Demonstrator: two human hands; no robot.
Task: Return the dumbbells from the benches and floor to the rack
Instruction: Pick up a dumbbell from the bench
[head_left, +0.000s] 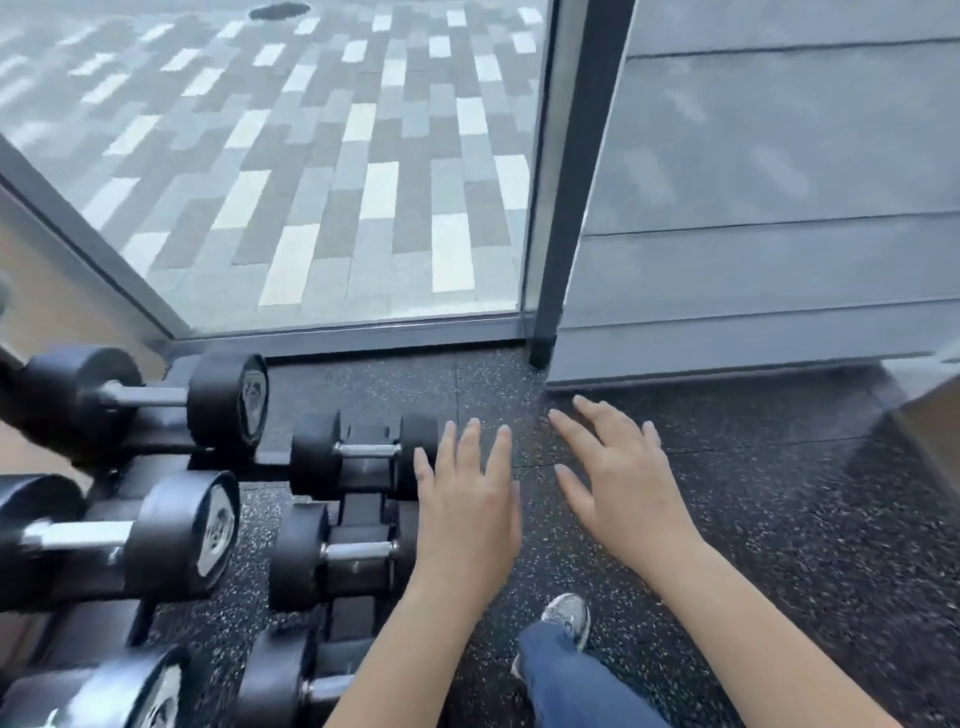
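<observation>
Black round-headed dumbbells with chrome handles lie on a black rack (156, 447) at the left. Large ones fill the upper tier, one at the far end (156, 397) and one nearer (124, 535). Smaller ones sit on the lower tier, the farthest (358, 457) and a nearer one (337, 553) among them. My left hand (470, 499) hovers with straight spread fingers just right of the lower tier, covering the small dumbbells' right heads. My right hand (618, 473) is spread flat over the floor, apart from everything. Neither hand holds anything.
Speckled black rubber floor (753, 545) extends to the right. A glass wall (337, 182) with a dark metal post (571, 208) stands ahead, a grey panelled wall (779, 208) to its right. My jeans leg and grey sneaker (569, 621) are at the bottom centre.
</observation>
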